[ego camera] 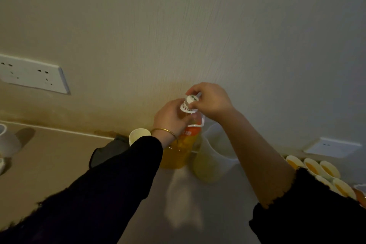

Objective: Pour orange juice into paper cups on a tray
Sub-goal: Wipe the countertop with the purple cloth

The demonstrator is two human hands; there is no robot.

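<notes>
An orange juice bottle [181, 150] stands upright on the counter near the wall. My left hand [170, 118] grips its neck just under the cap. My right hand [211, 100] pinches the white cap [191, 99] on top of the bottle. Several paper cups with orange juice [315, 167] stand at the right edge; the tray under them is hidden by my right sleeve. An empty paper cup [138, 134] stands behind my left wrist.
A translucent plastic jug [213, 156] stands right of the bottle. A dark cloth [108, 151] lies left of the empty cup. A white vessel [6, 140] sits at far left. Wall sockets [33, 74] are on the wall behind.
</notes>
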